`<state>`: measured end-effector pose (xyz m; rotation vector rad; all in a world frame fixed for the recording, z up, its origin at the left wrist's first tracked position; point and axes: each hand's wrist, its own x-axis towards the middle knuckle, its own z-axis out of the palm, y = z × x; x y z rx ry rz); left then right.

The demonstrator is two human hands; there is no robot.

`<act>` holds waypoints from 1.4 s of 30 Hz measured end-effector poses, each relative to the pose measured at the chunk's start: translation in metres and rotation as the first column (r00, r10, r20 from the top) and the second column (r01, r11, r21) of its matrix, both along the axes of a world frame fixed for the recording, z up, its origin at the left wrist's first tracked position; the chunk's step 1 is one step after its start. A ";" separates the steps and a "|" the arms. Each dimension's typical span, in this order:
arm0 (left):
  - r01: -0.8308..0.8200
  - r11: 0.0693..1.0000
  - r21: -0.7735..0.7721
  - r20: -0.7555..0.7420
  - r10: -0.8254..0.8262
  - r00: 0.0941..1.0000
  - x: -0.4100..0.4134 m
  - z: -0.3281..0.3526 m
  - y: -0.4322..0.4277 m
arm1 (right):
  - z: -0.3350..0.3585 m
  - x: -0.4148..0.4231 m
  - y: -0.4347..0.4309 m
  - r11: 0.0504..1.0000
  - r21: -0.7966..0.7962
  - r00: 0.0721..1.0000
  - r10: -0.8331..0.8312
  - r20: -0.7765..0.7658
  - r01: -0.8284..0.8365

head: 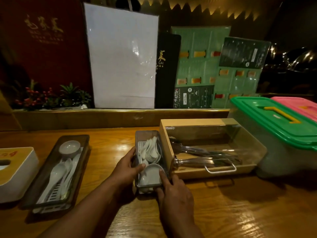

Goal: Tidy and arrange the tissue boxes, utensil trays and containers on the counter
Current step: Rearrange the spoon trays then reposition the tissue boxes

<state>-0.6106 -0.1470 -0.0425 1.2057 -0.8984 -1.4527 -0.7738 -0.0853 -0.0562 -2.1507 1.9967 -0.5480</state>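
Observation:
A small clear utensil tray [139, 134] with white spoons and a small white bowl [153, 170] stands mid-counter, right against a wooden cutlery box [193, 121]. My left hand [127, 167] grips the tray's left side, thumb on the bowl. My right hand [173, 191] holds its near right corner, with the index finger on the bowl's rim. A second, longer dark tray [80, 162] with spoons and a bowl lies to the left. A white tissue box [18, 170] sits at the far left edge.
The wooden cutlery box has a clear lid with a metal handle [221, 170] and metal cutlery inside. A green-lidded plastic container [274, 115] and a pink-lidded one [298, 105] stand at the right. Menus and a white bag [121, 55] lean on the back ledge.

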 end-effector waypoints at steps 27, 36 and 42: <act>0.048 0.931 -0.363 0.847 0.308 0.433 0.190 0.026 0.037 | 0.007 0.189 0.031 0.876 0.061 0.875 0.471 0.109 -0.479; 0.004 0.956 -0.293 0.855 0.261 0.448 0.248 -0.010 0.043 | -0.010 0.213 0.036 0.969 -0.037 0.969 0.244 0.039 -0.242; 0.051 0.978 -0.204 0.764 0.126 0.633 0.215 -0.019 0.034 | -0.012 0.173 0.038 0.993 -0.088 0.996 0.080 -0.037 -0.083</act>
